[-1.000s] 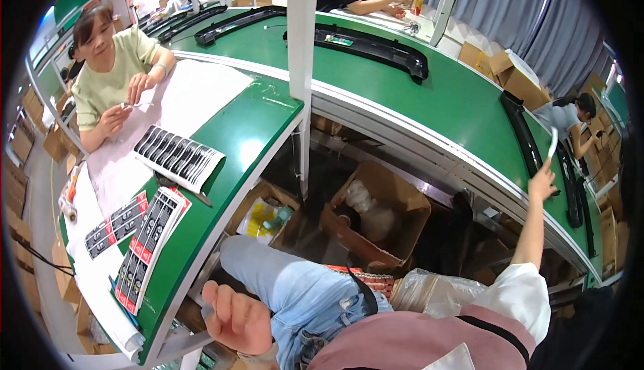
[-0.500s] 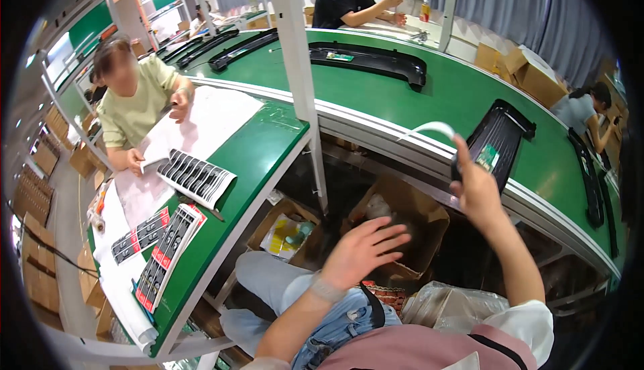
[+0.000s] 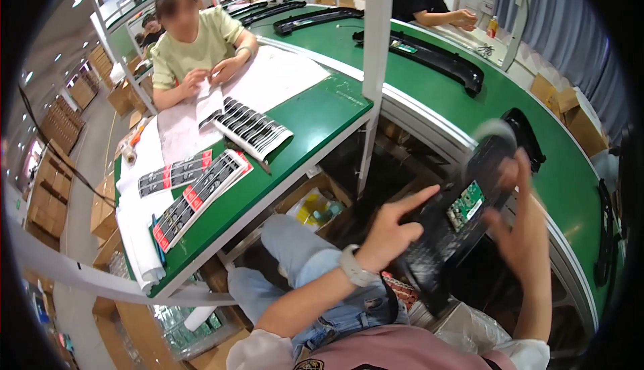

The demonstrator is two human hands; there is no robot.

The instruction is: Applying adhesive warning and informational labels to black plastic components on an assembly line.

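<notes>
A long black plastic panel (image 3: 429, 249) is tilted over my lap, its upper end beside the conveyor. A green circuit board (image 3: 466, 207) lies on it. My left hand (image 3: 392, 236) is at the panel's left edge, index finger stretched along it and thumb bent in; its other fingers are hidden. My right hand (image 3: 523, 229) is raised by the panel's right side, smeared by motion, with finger and thumb apart. A pale curved strip (image 3: 493, 128) arches near its fingertips, also blurred; whether the fingers hold it is unclear.
More black panels (image 3: 429, 61) lie on the green conveyor (image 3: 496, 98). On the green table (image 3: 322, 112) at left are printed label sheets (image 3: 201, 195), where a co-worker (image 3: 194, 55) handles white paper. A white post (image 3: 377, 41) stands between. Below sits an open carton (image 3: 315, 202).
A black panel now lies across my lap, beneath my hands. My left hand has moved right to its edge; my right hand has moved right and down. The view has swung left.
</notes>
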